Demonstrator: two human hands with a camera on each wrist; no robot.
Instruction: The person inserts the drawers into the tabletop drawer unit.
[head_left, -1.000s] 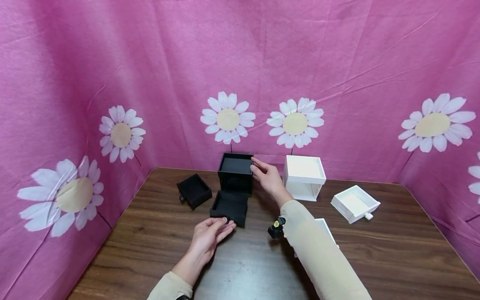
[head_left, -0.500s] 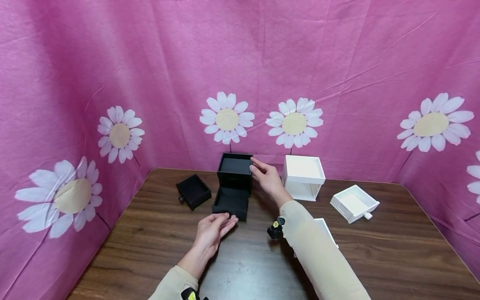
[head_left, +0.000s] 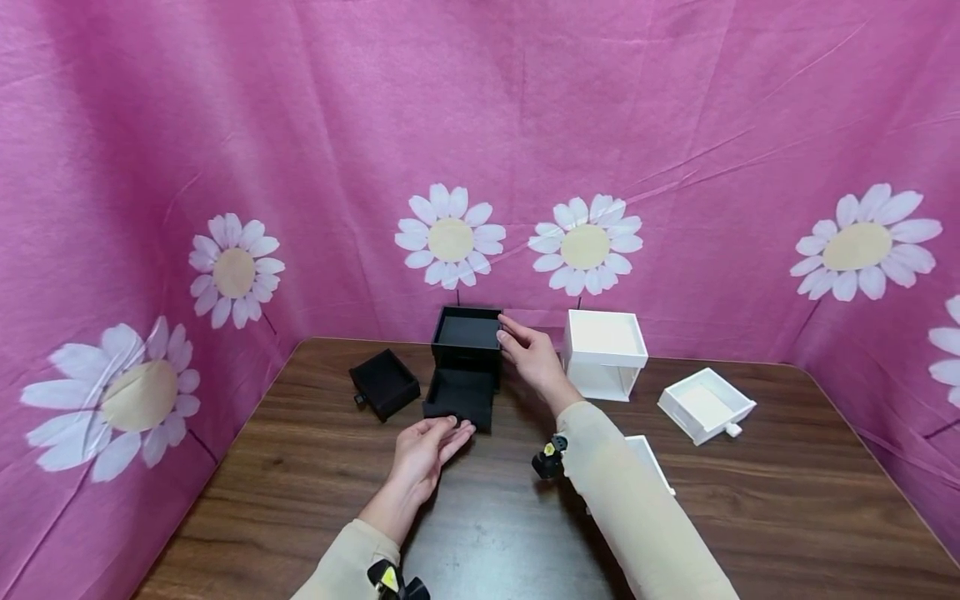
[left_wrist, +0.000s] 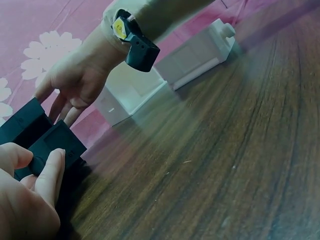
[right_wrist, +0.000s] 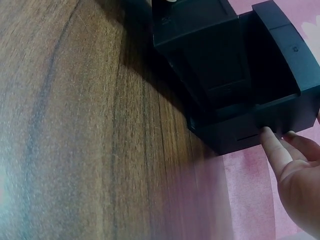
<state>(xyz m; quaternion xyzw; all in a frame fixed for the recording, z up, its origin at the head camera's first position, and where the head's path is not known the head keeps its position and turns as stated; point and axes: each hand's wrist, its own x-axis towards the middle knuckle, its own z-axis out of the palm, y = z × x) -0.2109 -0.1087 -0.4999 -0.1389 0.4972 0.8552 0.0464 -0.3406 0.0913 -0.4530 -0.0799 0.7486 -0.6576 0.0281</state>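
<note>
At the front of the black drawer (head_left: pixel 459 396), I saw the left hand (head_left: pixel 417 458) with its thumb and fingertips closed together, pinching the knob (left_wrist: pixel 37 165). The drawer stood in line with the black cabinet (head_left: pixel 467 332), its rear end within the lower opening and its front jutting out over the wooden surface (head_left: pixel 300 508). Beside the cabinet's right wall I had the right hand (head_left: pixel 534 358), fingers fairly straight and only loosely spread, touching that wall near the top; on my right wrist feed, one fingertip pressed the wall, but I could not tell whether every other finger met it. To the left of the cabinet lay a second black drawer (head_left: pixel 385 383). Right of that hand stood a white cabinet (head_left: pixel 603 337), with a white drawer (head_left: pixel 707 406) farther right and another white drawer (head_left: pixel 648 458) partly hidden by the right sleeve (head_left: pixel 637 508).
</note>
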